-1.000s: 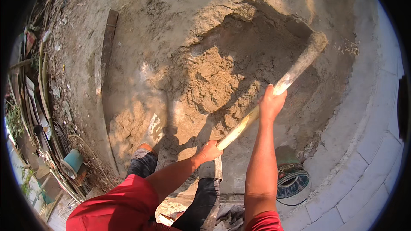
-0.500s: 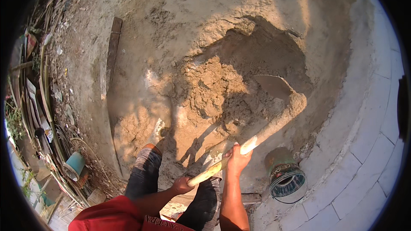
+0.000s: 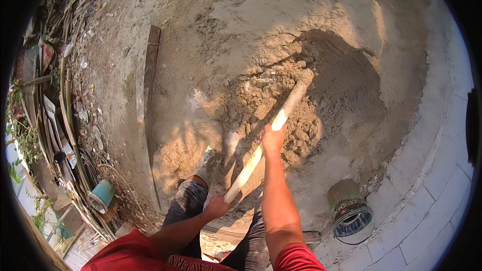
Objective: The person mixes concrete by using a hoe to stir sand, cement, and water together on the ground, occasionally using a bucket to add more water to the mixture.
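With both fists closed around it, I hold a long-handled hoe (image 3: pixel 289 104) slantwise over the ground. My left hand (image 3: pixel 217 206) grips the handle's butt end, close to my legs. Farther up the shaft, my right hand (image 3: pixel 272 139) is wrapped around it. The hoe's upper end is caked with mud and lies over a heap of wet, sandy mortar (image 3: pixel 304 133). Its blade cannot be made out, hidden beyond the shaft end or in the heap. A hollow (image 3: pixel 346 80) of darker, smooth mix opens just right of the hoe head.
A dirty bucket (image 3: pixel 346 198) with a wire handle stands at the right, near a pale block wall (image 3: pixel 434 195). On the left, a narrow plank (image 3: pixel 149 65) edges the mix. Beyond it lie bamboo poles (image 3: pixel 68 115), scrap and a teal container (image 3: pixel 103 193).
The hoe's head has swung left from the hollow's right side onto the heap. My right hand has moved up and away from me, and the blade is no longer visible.
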Action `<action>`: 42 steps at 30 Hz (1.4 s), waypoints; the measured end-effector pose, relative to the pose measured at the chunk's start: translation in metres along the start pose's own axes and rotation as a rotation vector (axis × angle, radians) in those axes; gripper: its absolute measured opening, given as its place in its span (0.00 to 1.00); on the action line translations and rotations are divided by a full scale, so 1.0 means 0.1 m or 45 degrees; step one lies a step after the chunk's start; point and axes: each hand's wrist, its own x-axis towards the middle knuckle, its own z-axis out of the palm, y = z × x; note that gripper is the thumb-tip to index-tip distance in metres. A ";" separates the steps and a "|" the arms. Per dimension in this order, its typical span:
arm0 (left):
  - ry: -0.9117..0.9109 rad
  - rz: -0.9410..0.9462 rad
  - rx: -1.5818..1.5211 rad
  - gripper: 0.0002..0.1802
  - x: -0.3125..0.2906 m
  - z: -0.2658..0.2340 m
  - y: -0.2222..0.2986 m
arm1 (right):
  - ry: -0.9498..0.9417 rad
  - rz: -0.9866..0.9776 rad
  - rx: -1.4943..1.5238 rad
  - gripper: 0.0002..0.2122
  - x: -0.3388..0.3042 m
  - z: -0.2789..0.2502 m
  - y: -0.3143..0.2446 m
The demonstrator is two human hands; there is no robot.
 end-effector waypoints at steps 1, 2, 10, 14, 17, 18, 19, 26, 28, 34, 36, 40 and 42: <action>0.039 0.013 -0.005 0.29 -0.28 0.27 -0.24 | 0.030 -0.007 -0.028 0.15 -0.21 -0.10 0.15; 0.108 0.055 0.030 0.28 -0.43 0.49 -0.65 | 0.038 0.004 -0.055 0.16 -0.48 -0.13 0.32; 0.052 0.146 0.145 0.28 0.35 0.06 0.53 | 0.236 -0.322 0.002 0.10 0.06 -0.59 -0.73; 0.051 0.475 0.192 0.30 0.38 0.45 0.00 | 0.129 -0.058 -0.343 0.08 0.44 -0.49 -0.46; -0.175 0.093 0.052 0.29 -0.38 0.93 0.06 | 0.353 -0.160 -0.432 0.13 0.11 -1.20 0.31; -0.364 -0.120 -0.017 0.30 -0.71 0.85 0.29 | 0.395 -0.195 -0.431 0.14 -0.11 -1.36 0.42; -0.211 -0.090 0.013 0.28 -0.86 0.78 -0.10 | 0.302 -0.065 -0.355 0.14 -0.50 -1.05 0.36; 0.095 0.112 0.235 0.21 -1.47 0.73 -0.19 | -0.187 -0.369 0.313 0.24 -1.66 -1.68 0.01; 0.201 0.308 0.118 0.16 -1.41 0.44 0.00 | 0.017 -0.361 0.239 0.29 -1.89 -2.24 -0.28; 0.181 0.191 -0.010 0.09 -1.61 0.09 1.46 | 1.678 0.123 -0.436 0.37 -1.69 -5.81 1.69; 0.304 0.165 0.168 0.12 -1.69 0.02 1.99 | 1.878 0.336 -0.463 0.40 -1.77 -6.62 2.18; 0.571 0.408 0.530 0.15 -1.58 0.21 3.45 | 1.690 0.614 -0.634 0.47 -1.70 -7.98 2.93; 0.584 0.324 0.811 0.16 -1.54 0.66 4.00 | 1.594 0.718 -0.669 0.49 -1.69 -8.42 3.18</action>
